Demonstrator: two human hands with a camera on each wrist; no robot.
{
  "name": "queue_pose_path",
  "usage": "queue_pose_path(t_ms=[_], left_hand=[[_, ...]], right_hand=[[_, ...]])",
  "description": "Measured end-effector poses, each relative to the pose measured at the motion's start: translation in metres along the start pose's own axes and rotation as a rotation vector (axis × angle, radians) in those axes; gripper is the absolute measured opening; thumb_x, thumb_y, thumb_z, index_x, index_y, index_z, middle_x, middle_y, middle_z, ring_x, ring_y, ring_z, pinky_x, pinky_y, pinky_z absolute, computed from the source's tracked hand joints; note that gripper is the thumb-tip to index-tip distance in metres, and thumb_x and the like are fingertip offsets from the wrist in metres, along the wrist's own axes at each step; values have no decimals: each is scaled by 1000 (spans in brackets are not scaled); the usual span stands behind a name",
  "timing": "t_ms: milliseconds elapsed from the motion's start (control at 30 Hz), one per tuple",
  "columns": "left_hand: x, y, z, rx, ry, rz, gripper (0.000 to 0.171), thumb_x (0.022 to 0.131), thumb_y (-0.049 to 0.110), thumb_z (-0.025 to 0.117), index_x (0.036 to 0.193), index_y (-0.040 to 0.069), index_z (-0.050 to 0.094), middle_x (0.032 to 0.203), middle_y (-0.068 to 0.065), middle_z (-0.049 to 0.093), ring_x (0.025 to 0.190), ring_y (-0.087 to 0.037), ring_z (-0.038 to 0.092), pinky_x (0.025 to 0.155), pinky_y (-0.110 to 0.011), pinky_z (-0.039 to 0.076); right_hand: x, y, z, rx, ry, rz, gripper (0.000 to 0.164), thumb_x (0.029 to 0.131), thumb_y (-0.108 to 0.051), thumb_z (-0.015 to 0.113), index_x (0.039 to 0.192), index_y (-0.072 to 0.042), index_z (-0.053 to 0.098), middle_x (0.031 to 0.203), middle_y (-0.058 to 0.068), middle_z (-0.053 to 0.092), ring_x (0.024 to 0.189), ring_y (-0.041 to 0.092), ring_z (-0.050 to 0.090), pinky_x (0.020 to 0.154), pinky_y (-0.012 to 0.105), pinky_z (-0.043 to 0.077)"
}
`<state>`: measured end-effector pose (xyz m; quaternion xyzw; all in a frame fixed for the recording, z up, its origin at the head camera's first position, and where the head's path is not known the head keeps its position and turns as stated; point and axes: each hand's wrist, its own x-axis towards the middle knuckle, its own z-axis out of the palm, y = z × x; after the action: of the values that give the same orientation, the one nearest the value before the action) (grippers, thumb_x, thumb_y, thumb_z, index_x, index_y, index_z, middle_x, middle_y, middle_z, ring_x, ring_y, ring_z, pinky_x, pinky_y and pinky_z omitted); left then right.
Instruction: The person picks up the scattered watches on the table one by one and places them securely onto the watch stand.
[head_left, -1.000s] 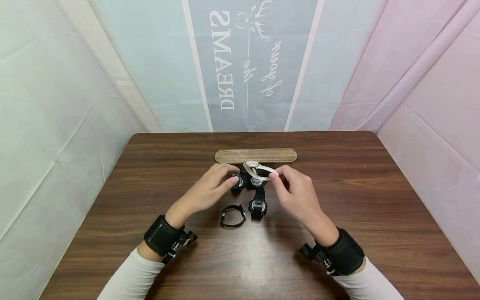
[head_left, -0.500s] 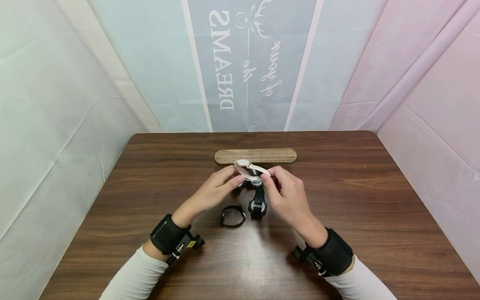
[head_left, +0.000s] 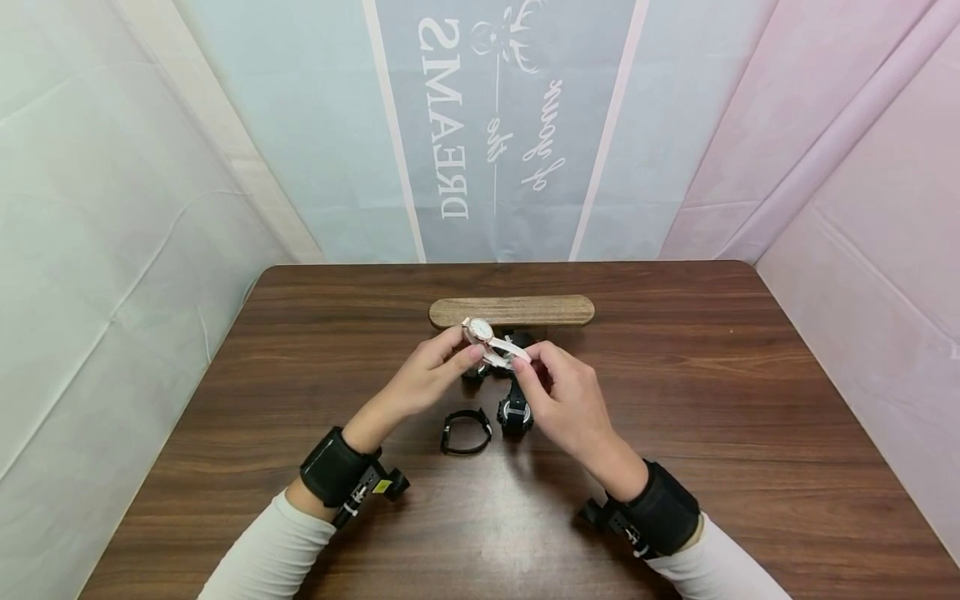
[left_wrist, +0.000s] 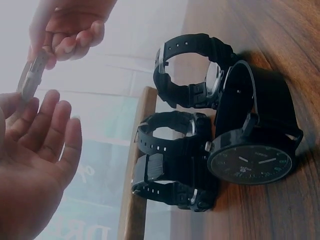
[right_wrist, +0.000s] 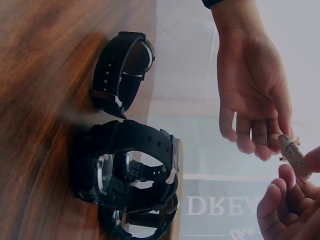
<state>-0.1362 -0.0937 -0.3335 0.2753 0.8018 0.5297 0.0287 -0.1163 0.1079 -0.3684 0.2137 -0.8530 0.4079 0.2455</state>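
A white-strapped wristwatch (head_left: 480, 330) with a rose-gold case is held up over the middle of the table, its dial tilted upward. My left hand (head_left: 420, 380) pinches it by the case end between thumb and index finger, the other fingers loosely spread. At the strap's far end, my right hand (head_left: 573, 402) grips it with thumb and forefinger. Beneath the hands stand several black watches on their sides. A chunky digital-style one (head_left: 514, 415) is nearest the right hand, and a slimmer black watch with a round dark dial (left_wrist: 252, 164) stands closest to the body.
Behind the watches lies a long wooden bar (head_left: 512, 311) with rounded ends. The brown wood-grain table (head_left: 720, 400) reaches back to a printed curtain (head_left: 517, 133), with pale cloth at both sides.
The white watch has moved left and its dial now tilts further toward the head camera. My left hand came off a black watch to take its case; my right hand followed leftward.
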Motion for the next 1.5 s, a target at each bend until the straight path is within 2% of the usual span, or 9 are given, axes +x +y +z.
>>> queue_pose_path(t_ms=[267,367,467,600,767,867,1000,1100,1500], left_hand=[[2,-7,-2,-13,-41,9,11,96,7,47,94,1,56,83,-17,65,74,-25,60,64,-30,52],[4,-22,-1,-12,-58,14,10,96,9,48,95,3,56,84,-16,65,73,-20,59,62,-31,52],[5,-37,2,-14,-73,29,11,96,15,48,96,7,56,83,-9,65,72,-15,59,60,-31,51],[6,-40,3,-16,-102,70,12,96,21,49,94,11,56,82,-1,61,69,-12,56,57,-30,50],[7,-39,4,-5,-132,127,11,97,23,48,95,16,55,84,3,61,72,-11,56,59,-30,49],[5,-24,2,-5,-160,123,8,97,16,47,97,12,55,86,1,61,73,-11,56,61,-30,49],[6,-22,3,3,-186,113,7,96,10,47,97,9,54,84,0,58,70,-16,53,60,-30,47],[7,-36,6,10,-189,131,8,97,17,47,96,13,54,82,2,56,67,-17,52,58,-30,45],[7,-36,6,27,-205,141,10,97,23,46,96,16,53,77,0,53,66,-11,49,57,-29,44]], right_hand=[[-3,2,0,9,-122,53,18,89,-35,58,98,-19,61,77,-10,54,63,3,51,51,25,48],[1,4,-3,55,-143,25,25,90,-33,58,107,-15,60,86,-7,57,72,5,55,59,27,53],[7,3,-7,116,-161,-18,31,90,-30,59,115,-13,57,99,-4,58,85,9,56,70,29,53],[18,-1,-10,171,-182,-79,37,89,-28,60,122,-12,54,110,-1,57,96,14,55,79,31,51],[27,-5,-11,164,-200,-117,38,87,-27,62,122,-12,55,113,0,57,95,10,54,75,31,52],[31,-6,-10,154,-218,-116,38,86,-28,63,121,-13,56,113,-1,57,92,6,54,69,28,52],[34,-6,-9,149,-235,-128,35,86,-28,64,118,-15,57,110,-4,58,89,6,55,65,25,51],[36,-7,-9,140,-243,-135,32,87,-25,62,117,-16,58,108,-5,58,88,7,55,65,25,50],[37,-6,-8,135,-243,-110,24,84,-17,65,107,-17,61,102,-5,59,83,7,53,58,26,49]])
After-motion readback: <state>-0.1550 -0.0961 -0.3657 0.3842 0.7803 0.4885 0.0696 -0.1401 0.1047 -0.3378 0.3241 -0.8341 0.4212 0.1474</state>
